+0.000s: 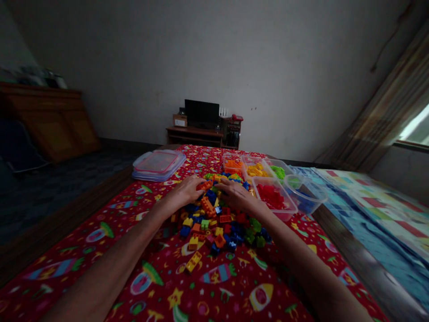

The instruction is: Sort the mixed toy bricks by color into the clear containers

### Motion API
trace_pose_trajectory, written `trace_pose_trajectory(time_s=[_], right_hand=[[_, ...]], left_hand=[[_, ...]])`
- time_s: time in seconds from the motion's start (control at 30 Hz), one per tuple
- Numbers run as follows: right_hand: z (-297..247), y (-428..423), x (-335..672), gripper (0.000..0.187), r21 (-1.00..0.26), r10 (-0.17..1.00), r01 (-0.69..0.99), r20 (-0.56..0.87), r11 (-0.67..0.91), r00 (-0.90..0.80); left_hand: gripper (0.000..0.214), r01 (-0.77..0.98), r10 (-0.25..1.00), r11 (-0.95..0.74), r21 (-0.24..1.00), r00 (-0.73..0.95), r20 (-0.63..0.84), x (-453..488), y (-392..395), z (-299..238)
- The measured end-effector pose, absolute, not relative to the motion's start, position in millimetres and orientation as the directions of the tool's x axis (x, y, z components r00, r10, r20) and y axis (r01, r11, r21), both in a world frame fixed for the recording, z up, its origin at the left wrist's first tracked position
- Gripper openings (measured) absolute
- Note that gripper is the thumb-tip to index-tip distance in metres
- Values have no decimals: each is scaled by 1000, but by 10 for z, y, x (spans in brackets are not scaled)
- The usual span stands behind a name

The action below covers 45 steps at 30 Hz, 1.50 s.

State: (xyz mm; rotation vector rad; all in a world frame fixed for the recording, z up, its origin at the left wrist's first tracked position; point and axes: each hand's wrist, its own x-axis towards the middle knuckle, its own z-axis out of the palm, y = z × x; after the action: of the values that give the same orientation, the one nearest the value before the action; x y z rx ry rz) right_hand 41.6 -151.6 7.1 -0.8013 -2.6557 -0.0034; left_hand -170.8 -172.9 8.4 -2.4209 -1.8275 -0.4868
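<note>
From where I stand, both hands are in the heap of mixed toy bricks (208, 208) at the middle of the frame. The left hand (190, 188) has its fingers bent and drawn fairly narrow at an orange brick (206, 185); whether it grips it, I cannot tell. The right hand (233, 192) arches over the heap, fingertips down among the pieces, and I can't tell whether it holds any.

Right of centre, clear containers keep colours apart: orange bricks (233, 164), yellow bricks (256, 170), green bricks (278, 171), a red-filled box (285, 215), a round tub (317, 200) with blue inside. They stand open just beside the heap, presumably for easy reach. The stacked lids (157, 164), left of centre, sit apart on the patterned cloth (110, 243), probably to leave working room.
</note>
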Motion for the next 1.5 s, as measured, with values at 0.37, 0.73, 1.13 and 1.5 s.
trace_pose_trajectory(time_s=[0.37,0.73,1.13,1.5], right_hand=[[276,-1461,705,27,-385,727,625,466,680,-504],[10,-1340,634,42,-247,665,622,366,743,-650],[33,-1423,602,27,-253,744,706,345,661,-573],[257,-1226,877,18,-324,735,677,460,661,-498]], left_hand=[[36,857,816,-469,212,329,476,-1580,-1746,27],[42,806,778,-576,135,490,393,-1387,-1771,-225],[36,825,767,-550,129,438,469,-1344,-1802,-182],[42,840,806,-533,101,468,363,-1354,-1858,-139]])
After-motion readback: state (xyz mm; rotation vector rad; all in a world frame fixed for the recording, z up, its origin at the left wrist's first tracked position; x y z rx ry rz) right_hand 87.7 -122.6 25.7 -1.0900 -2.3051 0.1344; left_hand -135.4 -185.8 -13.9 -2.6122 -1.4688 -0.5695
